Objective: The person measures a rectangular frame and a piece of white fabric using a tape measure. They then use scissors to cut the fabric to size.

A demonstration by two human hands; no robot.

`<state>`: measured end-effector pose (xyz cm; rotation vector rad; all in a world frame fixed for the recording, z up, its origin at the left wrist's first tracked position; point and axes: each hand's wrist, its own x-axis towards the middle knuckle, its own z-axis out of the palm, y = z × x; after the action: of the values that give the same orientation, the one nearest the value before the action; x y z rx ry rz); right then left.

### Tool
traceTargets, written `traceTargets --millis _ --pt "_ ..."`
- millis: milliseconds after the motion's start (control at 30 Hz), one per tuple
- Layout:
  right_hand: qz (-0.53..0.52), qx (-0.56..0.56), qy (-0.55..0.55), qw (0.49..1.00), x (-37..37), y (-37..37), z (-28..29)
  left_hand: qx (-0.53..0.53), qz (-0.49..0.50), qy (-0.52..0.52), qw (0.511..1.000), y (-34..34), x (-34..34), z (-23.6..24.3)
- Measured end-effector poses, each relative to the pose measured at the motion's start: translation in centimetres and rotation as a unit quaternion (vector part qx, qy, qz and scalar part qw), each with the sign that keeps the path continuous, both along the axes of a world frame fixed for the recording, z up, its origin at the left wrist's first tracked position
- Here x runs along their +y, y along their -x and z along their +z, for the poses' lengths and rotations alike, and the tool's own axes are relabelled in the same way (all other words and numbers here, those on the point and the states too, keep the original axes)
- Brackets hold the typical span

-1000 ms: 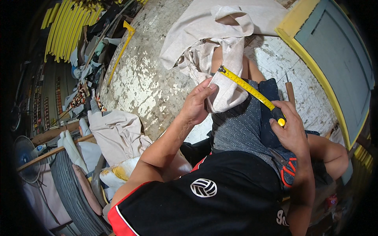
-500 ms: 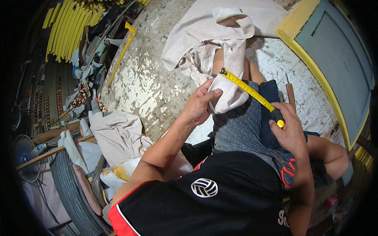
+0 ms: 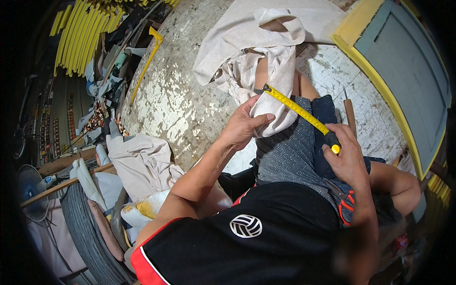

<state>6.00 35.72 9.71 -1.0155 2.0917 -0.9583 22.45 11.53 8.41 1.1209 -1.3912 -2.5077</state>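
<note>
A folded part of the cream fabric (image 3: 280,118) is pinched in my left hand (image 3: 244,123), with the thumb on top. My right hand (image 3: 344,156) is closed round a yellow and black tape measure (image 3: 335,144); its yellow blade (image 3: 297,108) runs up and left across the fabric, with the metal end near the fabric's edge above my left fingers. The fabric drapes over my bent leg in grey patterned shorts (image 3: 282,156). Scissors (image 3: 346,206) with orange handles rest on my lap at the right. A wooden-handled tool (image 3: 349,116) lies beside my leg.
The worn white work surface (image 3: 161,118) carries a yellow bar tool (image 3: 145,66) on the left. A grey panel with yellow edging (image 3: 399,80) stands at the right. Yellow rods (image 3: 80,38), a pile of cloth (image 3: 137,166), rolled material and a fan (image 3: 33,190) line the left.
My left hand and its thumb have shifted slightly down along the fabric. The tape's end sits a little lower, and my right hand with the case has moved slightly left.
</note>
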Motion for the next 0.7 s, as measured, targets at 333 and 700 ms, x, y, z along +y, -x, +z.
traceTargets --millis 333,700 --pt "-0.001 0.0 -0.005 1.0 0.2 -0.2 -0.1 0.001 0.055 -0.009 0.998 -0.1 0.5 -0.1" --pt "-0.025 -0.019 0.011 0.999 0.5 -0.3 -0.4 -0.027 0.066 0.132 0.989 -0.2 0.6 -0.3"
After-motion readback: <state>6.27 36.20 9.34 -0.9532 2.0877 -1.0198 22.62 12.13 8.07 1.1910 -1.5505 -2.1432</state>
